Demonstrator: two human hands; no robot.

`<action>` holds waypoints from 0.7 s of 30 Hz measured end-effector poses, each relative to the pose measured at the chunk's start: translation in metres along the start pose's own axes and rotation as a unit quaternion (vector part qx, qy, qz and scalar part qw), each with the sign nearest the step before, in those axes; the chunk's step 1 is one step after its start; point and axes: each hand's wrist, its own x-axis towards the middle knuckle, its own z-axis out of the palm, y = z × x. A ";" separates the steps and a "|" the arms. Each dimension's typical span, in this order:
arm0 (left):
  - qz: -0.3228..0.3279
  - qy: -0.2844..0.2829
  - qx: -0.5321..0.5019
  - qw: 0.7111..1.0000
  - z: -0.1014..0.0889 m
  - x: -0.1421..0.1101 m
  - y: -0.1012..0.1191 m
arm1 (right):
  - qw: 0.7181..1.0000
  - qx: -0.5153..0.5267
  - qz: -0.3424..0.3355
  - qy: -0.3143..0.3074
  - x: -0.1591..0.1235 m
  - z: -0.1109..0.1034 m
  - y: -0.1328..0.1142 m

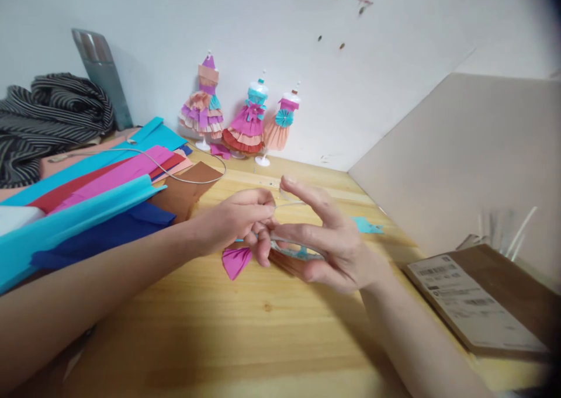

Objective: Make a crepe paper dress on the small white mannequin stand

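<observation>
My left hand (239, 222) is closed in a pinch on a folded magenta paper fan (235, 260) that hangs below its fingers above the wooden table (245, 328). A thin pale thread or wire (289, 203) runs from that pinch to my right hand (326, 240). The right hand's fingers are partly stretched out, with the thread over them, and a small teal and brown piece (298, 251) sits in its palm side. The two hands touch at the fingertips.
Sheets of coloured paper (87, 193) are stacked at the left under a white cable (184, 173). Three small paper-dress mannequins (245, 120) stand by the wall. Striped cloth (48, 117) lies far left. A cardboard box with labels (477, 298) sits at right; a teal scrap (366, 225) lies behind my hand.
</observation>
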 end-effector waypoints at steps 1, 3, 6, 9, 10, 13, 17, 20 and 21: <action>0.000 0.004 0.004 1.000 0.001 0.000 0.001 | 1.000 -0.014 -0.006 0.000 0.001 -0.001 -0.001; 0.001 0.009 0.029 1.000 0.002 -0.001 0.002 | 0.999 -0.041 -0.014 -0.008 0.005 -0.003 -0.004; 0.006 0.023 0.086 0.996 0.003 -0.002 0.005 | 0.995 -0.092 -0.006 -0.043 0.012 -0.006 -0.007; 0.019 0.044 0.116 0.992 0.004 -0.004 0.011 | 0.987 -0.141 -0.007 -0.076 0.022 -0.009 -0.008; 0.025 0.056 0.120 0.991 0.005 -0.005 0.014 | 0.984 -0.154 -0.017 -0.086 0.026 -0.011 -0.008; 0.051 0.097 0.132 0.985 0.004 -0.007 0.021 | 0.973 -0.191 -0.055 -0.113 0.041 -0.016 -0.006; 0.077 0.122 0.103 0.984 0.000 -0.006 0.024 | 0.956 -0.233 -0.081 -0.159 0.060 -0.019 -0.003; 0.095 0.136 0.037 0.986 -0.003 -0.001 0.017 | 0.945 -0.257 -0.093 -0.178 0.071 -0.015 -0.001; 0.111 0.148 0.021 0.983 -0.003 0.001 0.015 | 0.943 -0.264 -0.095 -0.182 0.075 -0.013 0.000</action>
